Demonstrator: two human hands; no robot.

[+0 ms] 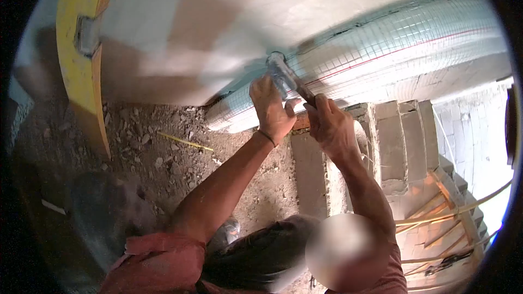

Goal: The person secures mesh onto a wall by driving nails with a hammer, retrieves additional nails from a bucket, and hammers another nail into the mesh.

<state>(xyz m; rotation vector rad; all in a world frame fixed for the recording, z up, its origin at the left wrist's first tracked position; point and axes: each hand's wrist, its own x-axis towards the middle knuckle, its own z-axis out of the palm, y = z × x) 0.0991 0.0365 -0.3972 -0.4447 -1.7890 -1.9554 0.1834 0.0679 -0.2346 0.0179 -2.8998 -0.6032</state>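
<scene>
My right hand (333,130) is closed around the dark handle (303,90) of a hammer. The hammer's metal head (277,61), blurred, is up against the wall at the top edge of a white mesh strip (376,60) with a red line along it. Just below the head, my left hand (271,110) is raised close to the wall. Its fingers are curled, and anything between them is hidden or too small to name. A dark band circles the left wrist.
A long yellow spirit level (76,84) stands at the left. Rubble (139,141) covers the ground, with a thin yellow strip (185,141) lying on it. Concrete steps (389,147) are at the right, with wooden boards (436,207) and a pale hose (455,213) below.
</scene>
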